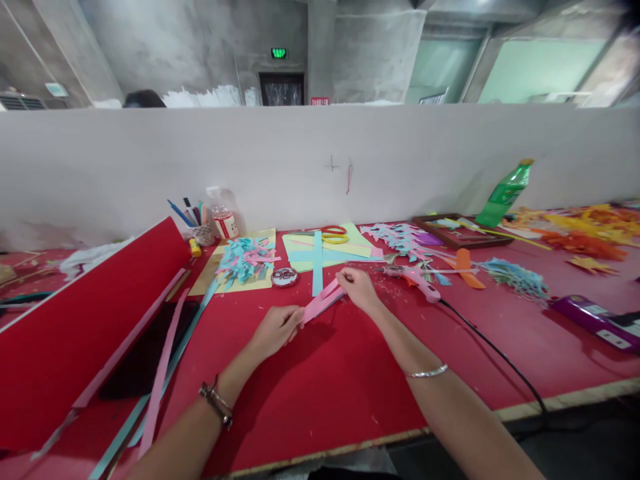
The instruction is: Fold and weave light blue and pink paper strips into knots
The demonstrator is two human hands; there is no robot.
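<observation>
A pink paper strip (320, 303) is stretched between my two hands, a little above the red tabletop. My left hand (277, 328) pinches its lower left end, fingers closed. At the upper right end my right hand (357, 288) grips the strip between thumb and fingers. The strip looks folded or doubled, with a gap between its layers near the right hand. Just beyond lies a light blue paper strip (317, 263), partly over yellow and blue paper sheets (295, 248). Yellow-handled scissors (334, 234) rest on those sheets.
A pink glue gun (419, 281) with a black cord lies to the right. Fringed paper cuttings (243, 260) and a round tin (285, 277) are behind my left hand. A red board (100, 320) leans at left; a green bottle (505, 193) and purple power strip (595, 321) are right.
</observation>
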